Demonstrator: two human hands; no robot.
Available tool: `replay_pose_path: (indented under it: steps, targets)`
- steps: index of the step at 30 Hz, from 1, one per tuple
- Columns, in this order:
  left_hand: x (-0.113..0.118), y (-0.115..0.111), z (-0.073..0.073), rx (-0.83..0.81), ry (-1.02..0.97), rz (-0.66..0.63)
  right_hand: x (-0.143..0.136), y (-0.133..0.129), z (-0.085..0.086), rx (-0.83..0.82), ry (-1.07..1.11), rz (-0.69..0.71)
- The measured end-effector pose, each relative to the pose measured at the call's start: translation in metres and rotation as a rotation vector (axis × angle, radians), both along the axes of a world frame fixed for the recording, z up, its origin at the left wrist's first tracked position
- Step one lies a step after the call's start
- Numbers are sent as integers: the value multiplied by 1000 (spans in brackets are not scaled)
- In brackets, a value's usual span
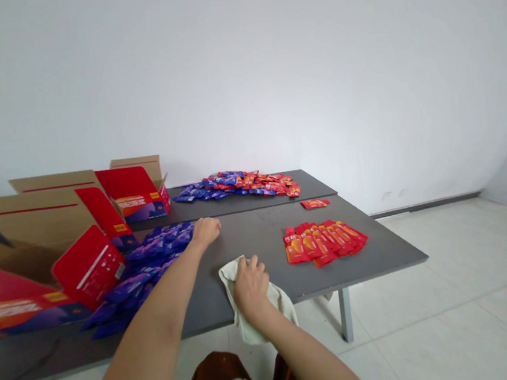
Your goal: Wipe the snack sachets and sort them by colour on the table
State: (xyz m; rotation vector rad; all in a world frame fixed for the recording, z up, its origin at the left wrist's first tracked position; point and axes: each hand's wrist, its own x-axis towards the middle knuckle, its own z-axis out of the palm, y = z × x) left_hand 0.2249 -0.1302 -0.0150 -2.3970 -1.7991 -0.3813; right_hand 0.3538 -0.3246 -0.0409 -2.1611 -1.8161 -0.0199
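Note:
My right hand (250, 283) presses a pale cloth (285, 303) onto the front edge of the dark table, its fingers bent over the fabric. Part of the cloth hangs down over the edge. Farther back, my left hand (206, 230) rests curled closed at the tabletop beside a pile of blue-purple packets (161, 243); whatever its fingers may hold is hidden. To the right of the cloth lies a fanned row of red packets (323, 242), with another small red stack (315, 204) behind it.
Open red-and-blue cardboard boxes (90, 263) stand along the left side, one smaller box (145, 199) farther back. A mixed heap of blue and red packets (243, 184) lies on the rear table near the white wall. The table's (380, 255) right corner juts over a tiled floor.

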Motion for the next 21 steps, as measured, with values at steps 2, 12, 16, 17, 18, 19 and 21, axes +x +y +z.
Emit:
replay_pose_path:
  steps: [2, 12, 16, 17, 18, 19, 21]
  targets:
    - [0, 14, -3, -5, 22, 15, 0, 0, -3, 5, -20, 11]
    - [27, 116, -9, 119, -186, 458, 5, 7, -9, -43, -55, 61]
    - [39, 156, -10, 117, -189, 349, 8, 11, -13, -73, -9, 64]
    - [40, 166, -11, 133, -170, 315, 7, 12, -15, -77, 6, 63]
    - [40, 176, -13, 149, -152, 295, 7, 14, -18, -80, 19, 57]
    - [40, 187, -15, 158, -138, 296, 6, 17, -21, -83, 29, 48]
    - [39, 208, -19, 144, -122, 342, 5, 23, -29, -81, 31, 22]
